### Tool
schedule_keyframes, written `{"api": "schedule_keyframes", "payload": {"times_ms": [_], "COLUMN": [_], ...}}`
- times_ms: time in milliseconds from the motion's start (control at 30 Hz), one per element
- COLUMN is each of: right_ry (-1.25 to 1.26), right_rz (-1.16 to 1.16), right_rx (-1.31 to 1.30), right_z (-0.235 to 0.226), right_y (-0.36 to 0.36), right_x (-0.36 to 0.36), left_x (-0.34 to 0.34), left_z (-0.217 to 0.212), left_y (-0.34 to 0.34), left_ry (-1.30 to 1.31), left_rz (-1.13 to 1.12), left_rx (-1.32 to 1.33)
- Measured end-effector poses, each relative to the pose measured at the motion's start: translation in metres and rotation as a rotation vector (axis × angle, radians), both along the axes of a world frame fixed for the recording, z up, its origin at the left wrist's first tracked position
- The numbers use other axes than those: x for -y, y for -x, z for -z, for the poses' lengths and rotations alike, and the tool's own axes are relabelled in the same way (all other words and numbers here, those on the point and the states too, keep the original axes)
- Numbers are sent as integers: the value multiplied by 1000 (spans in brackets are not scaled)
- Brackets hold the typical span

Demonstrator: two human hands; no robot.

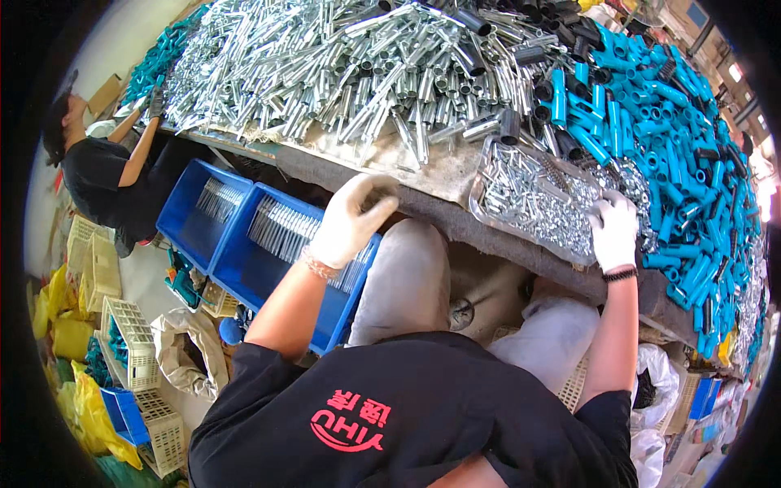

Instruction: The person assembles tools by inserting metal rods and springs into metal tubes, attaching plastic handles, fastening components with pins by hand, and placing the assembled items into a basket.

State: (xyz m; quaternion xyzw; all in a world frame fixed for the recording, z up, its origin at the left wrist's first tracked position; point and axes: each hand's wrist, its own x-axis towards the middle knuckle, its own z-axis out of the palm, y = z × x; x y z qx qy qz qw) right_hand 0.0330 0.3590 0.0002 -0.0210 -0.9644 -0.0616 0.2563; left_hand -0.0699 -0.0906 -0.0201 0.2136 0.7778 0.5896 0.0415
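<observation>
My left hand (350,224), in a white glove, hovers by the front edge of the worktable (439,172). Its fingers curve away from the thumb, and nothing shows between them. My right hand (616,232), gloved too, reaches the right end of a clear plastic tray (482,207) filled with small silver metal parts (529,183). The fingertips are bent in at the parts; what they pinch, if anything, is too small to make out. Beside this hand lies a heap of turquoise plastic tubes (651,122).
Shiny metal tubes (366,73) are piled across the table. Two blue bins (272,281) with rows of metal rods stand left of my knees. At the far left a co-worker (106,171) works at the table. Cream crates (130,342) and an open sack (215,358) are on the floor.
</observation>
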Motion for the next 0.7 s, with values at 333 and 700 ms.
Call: {"api": "schedule_keyframes", "payload": {"times_ms": [333,700], "right_ry": [51,1006], "right_rz": [-84,-56], "right_rx": [67,-171], "right_z": [1,-35], "right_y": [-5,-16], "right_x": [4,24], "left_x": [-108,-104], "left_z": [-29,-66], "left_y": [154,156], "left_ry": [556,695], "left_rz": [-496,-415], "left_rx": [-592,-422]}}
